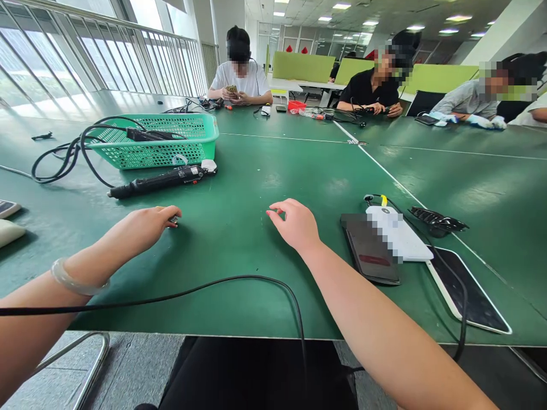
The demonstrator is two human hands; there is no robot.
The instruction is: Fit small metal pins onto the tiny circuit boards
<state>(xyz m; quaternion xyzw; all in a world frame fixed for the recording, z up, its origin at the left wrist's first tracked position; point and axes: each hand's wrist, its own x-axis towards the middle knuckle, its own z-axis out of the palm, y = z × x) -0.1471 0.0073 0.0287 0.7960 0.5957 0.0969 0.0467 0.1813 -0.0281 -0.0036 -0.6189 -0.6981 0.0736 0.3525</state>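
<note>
My left hand, with a pale bangle on its wrist, is closed on a small silvery metal piece at the fingertips. Most of that piece is hidden by the fingers. Beyond it lies a black electric screwdriver beside a green plastic basket. My right hand hovers over or rests on the green tabletop; I cannot tell which. Its thumb and forefinger are curved but apart, with nothing visible between them.
To the right lie a dark phone-like slab, a white device, a white-edged tablet and a black clip-like object. A black cable crosses near the front edge. Several people sit across the table.
</note>
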